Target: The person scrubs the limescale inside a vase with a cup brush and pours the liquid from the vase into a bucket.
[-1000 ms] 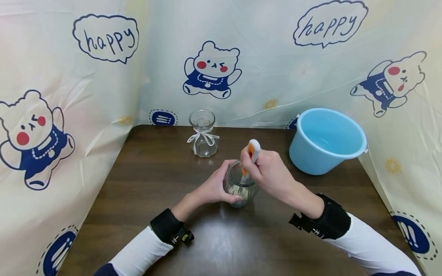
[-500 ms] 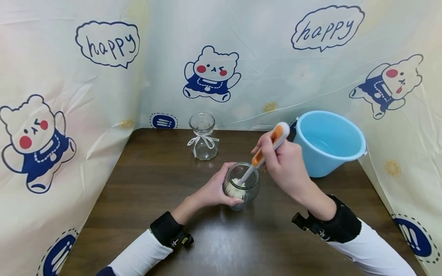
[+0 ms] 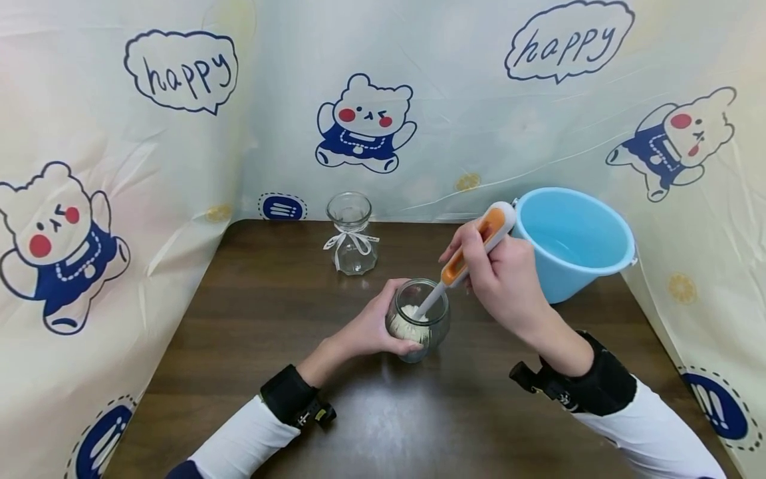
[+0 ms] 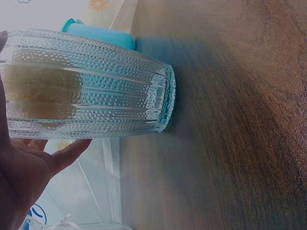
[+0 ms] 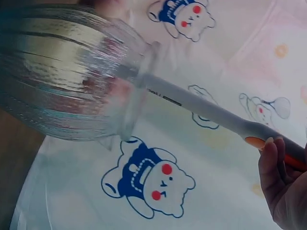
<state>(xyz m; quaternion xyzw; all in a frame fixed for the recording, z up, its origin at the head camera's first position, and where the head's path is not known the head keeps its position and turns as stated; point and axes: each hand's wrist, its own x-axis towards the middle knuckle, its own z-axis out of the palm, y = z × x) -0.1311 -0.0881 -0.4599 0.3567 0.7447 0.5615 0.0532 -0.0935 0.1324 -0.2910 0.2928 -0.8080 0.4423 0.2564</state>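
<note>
My left hand (image 3: 372,327) grips a ribbed glass jar (image 3: 439,332) from the left, thumb at the front and fingers behind. My right hand (image 3: 503,276) holds the orange-and-white handle of a bottle brush (image 3: 479,246), which slants down leftward into the jar's mouth. Its pale head shows through the glass in the upper part of the jar. In the left wrist view the jar (image 4: 120,91) has a dimpled wall, and the head is a blurred tan patch inside. From the right wrist, the grey brush shaft (image 5: 201,105) passes through the rim.
A second glass jar (image 3: 356,256) with a white ribbon bow stands at the back of the dark wooden table (image 3: 269,299). A light blue bucket (image 3: 553,279) stands at the back right, close behind my right hand. A printed cloth (image 3: 467,120) hangs behind the table.
My right hand has moved up and right, drawing the brush handle farther out and tilting it rightward. The brush head sits higher in the jar. My left hand stays in place.
</note>
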